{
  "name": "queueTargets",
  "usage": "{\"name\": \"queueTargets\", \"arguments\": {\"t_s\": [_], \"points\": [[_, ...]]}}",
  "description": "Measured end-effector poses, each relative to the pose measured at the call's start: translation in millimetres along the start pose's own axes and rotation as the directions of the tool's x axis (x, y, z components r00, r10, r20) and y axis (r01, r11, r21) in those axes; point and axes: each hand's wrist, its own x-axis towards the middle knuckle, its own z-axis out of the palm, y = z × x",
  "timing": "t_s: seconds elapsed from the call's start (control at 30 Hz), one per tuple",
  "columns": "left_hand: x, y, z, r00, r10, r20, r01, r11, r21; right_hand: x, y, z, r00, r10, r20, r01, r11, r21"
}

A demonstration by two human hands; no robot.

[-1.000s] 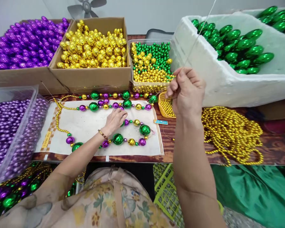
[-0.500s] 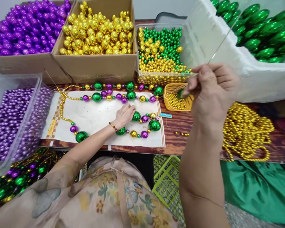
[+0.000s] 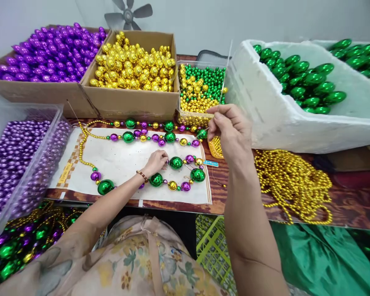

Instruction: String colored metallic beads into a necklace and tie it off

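The left hand (image 3: 156, 161) now lies left of the large green bead (image 3: 176, 163), which it partly covered a second ago; that bead and its purple neighbour (image 3: 189, 158) sit farther right, leaving the loop more closely bunched. Its fingers are pinched together on the string of beads (image 3: 197, 175), laid over the cloth (image 3: 126, 159) on the worktop (image 3: 354, 201), though the exact contact is partly hidden. The right hand (image 3: 231, 129) holds a thin wire (image 3: 225, 70) raised between closed fingertips.
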Motion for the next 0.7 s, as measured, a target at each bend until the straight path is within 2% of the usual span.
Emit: {"name": "queueTargets", "arguments": {"t_s": [0.17, 0.3, 0.37, 0.5, 0.63, 0.7], "points": [[2, 1, 3.8, 0.996, 0.083, -0.019, -0.081, 0.992, 0.099, 9, -7, 18, 0.99, -0.018, 0.139, 0.013, 0.999, 0.041], [7, 4, 13.0, 0.974, 0.211, 0.088, -0.226, 0.946, 0.235, 18, -25, 43, 0.968, -0.042, 0.247, 0.017, 0.995, 0.103], [10, 5, 15.8, 0.963, 0.234, 0.133, -0.26, 0.939, 0.225, 21, -37, 54, 0.966, -0.062, 0.252, 0.028, 0.99, 0.137], [14, 5, 17.3, 0.956, 0.265, 0.122, -0.285, 0.939, 0.191, 24, -62, 70, 0.956, -0.084, 0.28, 0.033, 0.983, 0.181], [13, 3, 18.4, 0.957, 0.231, 0.172, -0.241, 0.97, 0.04, 26, -96, 85, 0.949, -0.141, 0.281, 0.087, 0.977, 0.195], [13, 1, 19.0, 0.958, 0.204, 0.204, -0.204, 0.979, -0.02, 32, -119, 95, 0.944, -0.159, 0.288, 0.122, 0.982, 0.141]]}}
